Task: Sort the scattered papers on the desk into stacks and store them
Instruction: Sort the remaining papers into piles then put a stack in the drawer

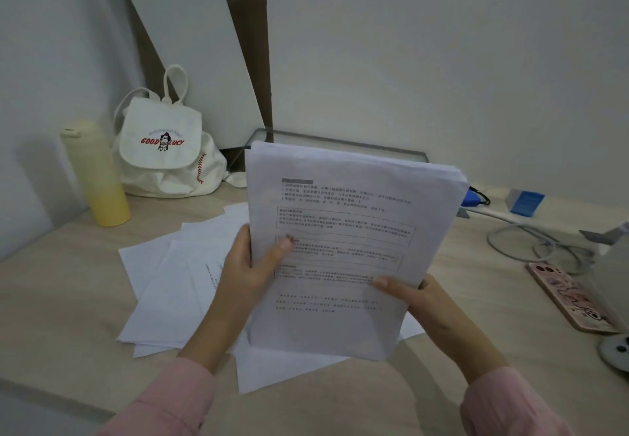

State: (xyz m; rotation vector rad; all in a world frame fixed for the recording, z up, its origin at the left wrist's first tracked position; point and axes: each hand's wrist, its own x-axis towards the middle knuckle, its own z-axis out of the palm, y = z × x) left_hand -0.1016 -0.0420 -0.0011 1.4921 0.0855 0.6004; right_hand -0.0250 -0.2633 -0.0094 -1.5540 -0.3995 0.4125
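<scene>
Left hand [245,272] and right hand [420,296]: fingers pinching paper stack [347,231], long axis up-frame. Loose sheets [163,285] on surface [64,299] sit lower left of stack, nearer left hand.

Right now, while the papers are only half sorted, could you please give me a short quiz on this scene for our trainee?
1. True or false: the left hand and the right hand both grip the stack of printed papers.
2. What stands just left of the white backpack? A) a yellow bottle B) a red mug C) a desk lamp
3. Fill in: the loose sheets lie on the desk below the held stack, spreading out to its ___ side.

Key: 1 true; 2 A; 3 left.
</scene>
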